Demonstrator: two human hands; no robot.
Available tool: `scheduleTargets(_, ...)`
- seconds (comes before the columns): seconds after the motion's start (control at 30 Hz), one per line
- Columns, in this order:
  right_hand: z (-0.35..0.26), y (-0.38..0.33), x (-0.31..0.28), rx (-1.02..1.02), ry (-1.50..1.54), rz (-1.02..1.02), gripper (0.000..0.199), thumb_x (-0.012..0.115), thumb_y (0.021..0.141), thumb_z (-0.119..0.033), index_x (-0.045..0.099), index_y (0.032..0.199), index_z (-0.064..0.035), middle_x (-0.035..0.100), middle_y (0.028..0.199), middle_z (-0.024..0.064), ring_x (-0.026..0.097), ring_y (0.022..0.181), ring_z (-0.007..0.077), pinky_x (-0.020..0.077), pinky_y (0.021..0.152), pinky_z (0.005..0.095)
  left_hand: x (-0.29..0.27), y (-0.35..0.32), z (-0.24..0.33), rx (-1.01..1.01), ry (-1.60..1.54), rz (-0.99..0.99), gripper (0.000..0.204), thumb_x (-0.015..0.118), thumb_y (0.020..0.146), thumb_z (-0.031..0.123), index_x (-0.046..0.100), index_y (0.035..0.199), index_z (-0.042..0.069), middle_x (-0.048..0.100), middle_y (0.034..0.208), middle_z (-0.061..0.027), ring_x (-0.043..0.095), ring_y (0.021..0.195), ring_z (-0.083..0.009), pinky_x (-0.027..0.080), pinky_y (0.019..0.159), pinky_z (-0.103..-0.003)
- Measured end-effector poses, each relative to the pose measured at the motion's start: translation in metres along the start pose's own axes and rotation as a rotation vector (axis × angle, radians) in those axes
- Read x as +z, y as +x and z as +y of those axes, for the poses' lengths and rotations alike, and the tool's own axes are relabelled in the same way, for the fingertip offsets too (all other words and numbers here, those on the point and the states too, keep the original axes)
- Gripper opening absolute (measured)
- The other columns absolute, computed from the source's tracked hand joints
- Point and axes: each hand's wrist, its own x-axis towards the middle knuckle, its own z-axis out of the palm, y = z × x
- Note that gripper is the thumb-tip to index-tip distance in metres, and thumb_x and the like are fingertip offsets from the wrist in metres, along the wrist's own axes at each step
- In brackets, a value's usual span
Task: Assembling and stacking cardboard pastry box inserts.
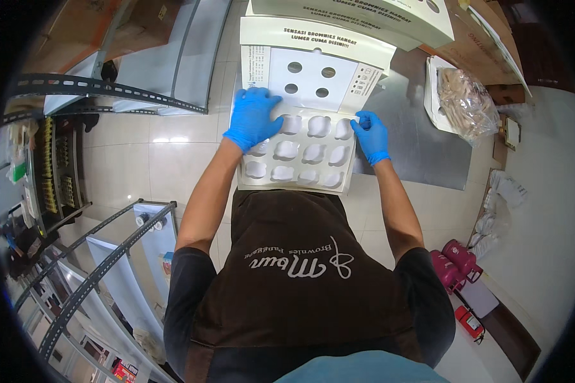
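In front of my apron stands an opened cardboard cake box (pixel 316 76), its lid raised with round holes showing. A white tray insert (pixel 299 138) with rows of scalloped cut-outs lies in the near half of the box. My left hand (pixel 255 115), in a blue glove, rests over the far left part of the insert, fingers stretched forward and thumb apart. At the right edge my right hand (pixel 372 135), gloved too, pinches the box's rim between thumb and fingers. The fingertips of both hands are partly hidden.
More cream boxes (pixel 364 22) stand behind the open one on a metal table (pixel 421 121). A clear bag of light brown items (pixel 463 102) lies at the right. Metal shelving (pixel 108 268) lines the left. Pink gas cylinders (pixel 453 262) and a red extinguisher (pixel 469 322) are at lower right.
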Motion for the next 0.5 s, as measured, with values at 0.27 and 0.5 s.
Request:
scheduleTargets(0.27, -0.007, 0.001, 0.002, 0.046, -0.06, 0.034, 0.03, 0.071, 0.076, -0.023, 0.063, 0.097, -0.0037, 0.064, 0.086, 0.0128, 0.061, 0.075, 0.0222, 0.0491, 0.072, 0.0329, 0.031, 0.005, 0.02, -0.007, -0.217, 0.12, 0.032, 0.063, 0.078, 0.02, 0.06, 0.107, 0.006, 0.059, 0.103, -0.0141, 0.054, 0.096, -0.0329, 0.042, 0.085, -0.042)
scheduleTargets(0.5, -0.049, -0.019, 0.007, -0.214, -0.288, 0.296, 0.027, 0.068, 0.079, -0.024, 0.061, 0.097, -0.0057, 0.061, 0.091, 0.0116, 0.061, 0.08, 0.0239, 0.049, 0.071, 0.0347, 0.046, -0.056, -0.053, -0.476, -0.71, 0.538, 0.034, 0.053, 0.087, 0.012, 0.055, 0.12, 0.003, 0.059, 0.113, -0.0137, 0.056, 0.103, -0.0264, 0.042, 0.092, -0.035)
